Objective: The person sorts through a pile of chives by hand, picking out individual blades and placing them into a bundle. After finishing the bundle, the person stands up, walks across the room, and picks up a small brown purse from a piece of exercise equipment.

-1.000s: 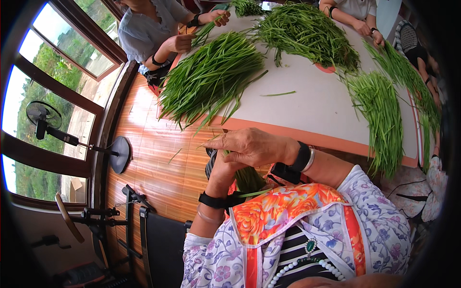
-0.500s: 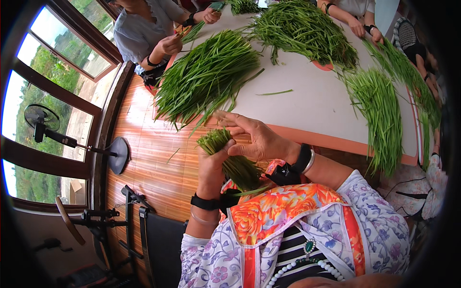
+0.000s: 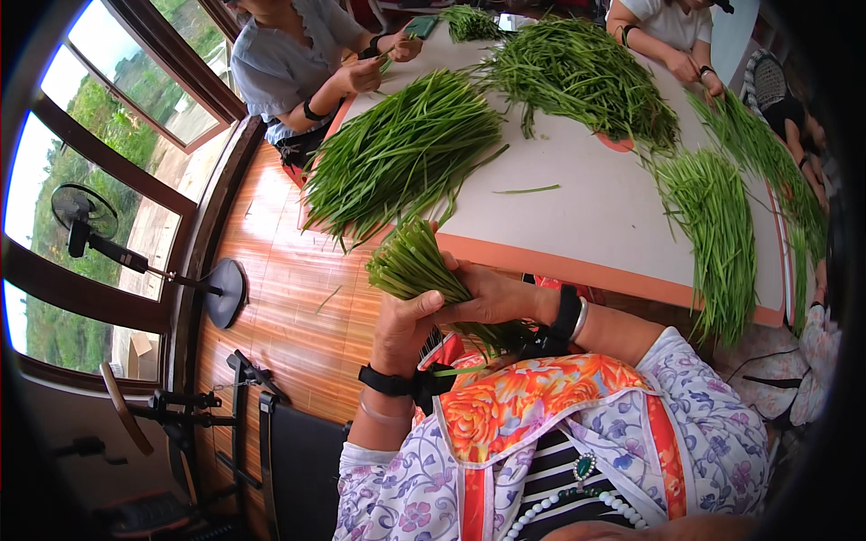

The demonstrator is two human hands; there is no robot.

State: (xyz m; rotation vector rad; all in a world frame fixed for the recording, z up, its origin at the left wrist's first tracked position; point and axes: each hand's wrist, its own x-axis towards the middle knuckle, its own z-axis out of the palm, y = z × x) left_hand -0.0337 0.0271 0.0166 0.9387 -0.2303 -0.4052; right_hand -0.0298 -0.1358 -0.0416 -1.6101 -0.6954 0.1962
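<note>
Holds a tilted bundle of garlic chives [image 3: 406,261] between two bare hands, just short of the near edge of a white table [image 3: 577,221] with an orange border. Clamps the left hand [image 3: 401,325] around the stalks, with the thumb laid across the front. Encloses the same bundle from the right side with the right hand [image 3: 494,293], in contact with the left and with fingers partly hidden behind the stalks. Points the paler stalk ends up and leftward, just beyond the left thumb, and the darker length downward beneath the right hand, near an orange floral apron [image 3: 532,401]. Bears a black wristband [image 3: 384,380] behind the left hand and another behind the right. Has on the table, beyond both hands, a thick pile of chives [image 3: 406,149]; farther off, a larger, looser heap [image 3: 586,86]; and, well to the right of the right hand, a lighter green row [image 3: 713,234]. Includes also a single loose leaf [image 3: 527,189] beyond the right hand, apart from the piles. Shares the table with a co-worker in a grey-blue shirt [image 3: 289,63], far beyond the left hand, and another in a white top [image 3: 672,27], far beyond the right. Shows, well left of the left hand, a black pedestal fan [image 3: 225,293] on a glossy wooden floor [image 3: 289,325].
</note>
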